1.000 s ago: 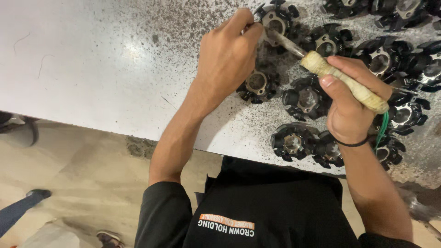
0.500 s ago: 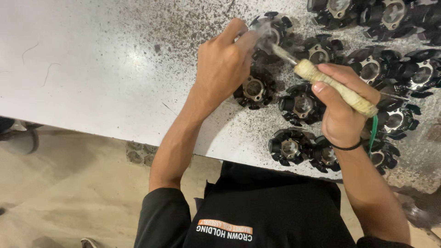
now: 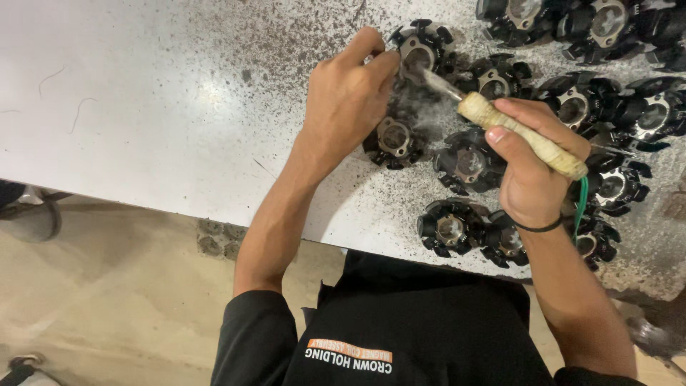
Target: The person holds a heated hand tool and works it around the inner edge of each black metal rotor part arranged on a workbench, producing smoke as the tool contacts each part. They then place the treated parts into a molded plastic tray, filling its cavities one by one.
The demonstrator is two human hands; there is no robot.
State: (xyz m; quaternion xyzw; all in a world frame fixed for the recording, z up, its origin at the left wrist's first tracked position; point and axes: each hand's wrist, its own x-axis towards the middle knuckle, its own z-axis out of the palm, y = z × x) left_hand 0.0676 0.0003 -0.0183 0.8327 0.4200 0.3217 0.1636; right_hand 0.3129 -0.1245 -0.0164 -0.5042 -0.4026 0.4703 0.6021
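Observation:
My right hand (image 3: 525, 168) grips a soldering iron (image 3: 522, 136) with a tape-wrapped pale handle and a green cord. Its metal tip touches a round black coil part (image 3: 423, 48) with a metal centre, and a wisp of smoke rises there. My left hand (image 3: 349, 96) rests on the table with thumb and forefinger pinched at the left edge of that same part; whether something thin is held between them I cannot make out. Another black coil part (image 3: 394, 137) lies just below my left hand.
Several more black coil parts (image 3: 600, 107) are spread over the right side of the white, speckled worktable (image 3: 143, 107). The table's front edge runs across the lower part of the view, with a beige floor (image 3: 107, 300) below.
The view has shifted slightly and both hands sit a little lower in the frame. The iron's tip stays on the same part, and smoke now shows at the tip.

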